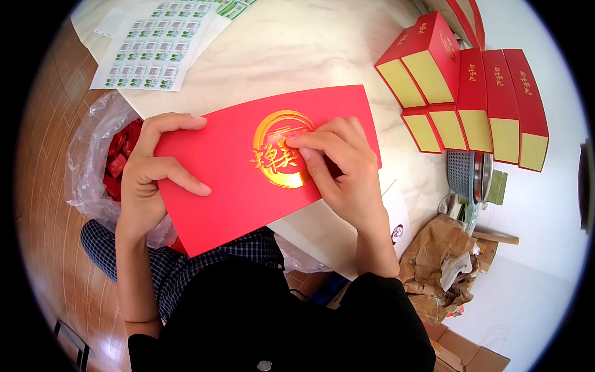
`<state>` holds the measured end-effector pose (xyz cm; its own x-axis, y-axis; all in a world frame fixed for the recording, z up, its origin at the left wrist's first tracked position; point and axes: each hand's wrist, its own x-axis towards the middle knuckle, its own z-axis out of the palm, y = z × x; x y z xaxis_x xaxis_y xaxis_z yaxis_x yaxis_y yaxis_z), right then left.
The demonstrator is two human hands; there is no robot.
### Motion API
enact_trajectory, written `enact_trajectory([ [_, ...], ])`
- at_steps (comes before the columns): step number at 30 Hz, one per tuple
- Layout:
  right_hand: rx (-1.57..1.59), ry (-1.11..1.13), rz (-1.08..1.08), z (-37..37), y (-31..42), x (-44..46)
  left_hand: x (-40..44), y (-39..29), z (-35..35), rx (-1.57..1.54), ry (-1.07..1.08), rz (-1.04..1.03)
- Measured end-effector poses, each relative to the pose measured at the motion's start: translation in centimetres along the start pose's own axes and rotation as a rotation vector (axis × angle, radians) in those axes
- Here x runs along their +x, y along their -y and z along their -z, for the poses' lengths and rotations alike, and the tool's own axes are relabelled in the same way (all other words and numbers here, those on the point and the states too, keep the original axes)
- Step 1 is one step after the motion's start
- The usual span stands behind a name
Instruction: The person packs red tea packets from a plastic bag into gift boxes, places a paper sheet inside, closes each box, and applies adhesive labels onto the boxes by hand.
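A red gift box is tilted in front of me, and only its broad face shows. Gold characters inside a gold ring are printed on that face. My left hand grips the left end, with the thumb and a finger lying over the face and the other fingers hidden. Over the gold emblem, my right hand is closed in a pinch, fingertips at the characters. Whatever is between those fingertips, if anything, is too small to make out.
Sheets of green-and-white QR stickers lie on the marble-patterned table. Red boxes with yellow sides are stacked at right. Left of the table, a clear plastic bag holds red packets. Crumpled brown paper and a grey basket sit at right.
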<state>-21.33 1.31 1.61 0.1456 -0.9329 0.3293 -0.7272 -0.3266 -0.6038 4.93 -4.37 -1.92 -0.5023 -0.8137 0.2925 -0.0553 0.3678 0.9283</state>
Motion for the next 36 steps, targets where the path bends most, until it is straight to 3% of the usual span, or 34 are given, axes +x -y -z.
enact_trajectory([
  [36, 0.016, 0.019, -0.034, 0.08, 0.06, 0.11, 0.09, -0.13, 0.12, 0.051, 0.003, -0.014],
])
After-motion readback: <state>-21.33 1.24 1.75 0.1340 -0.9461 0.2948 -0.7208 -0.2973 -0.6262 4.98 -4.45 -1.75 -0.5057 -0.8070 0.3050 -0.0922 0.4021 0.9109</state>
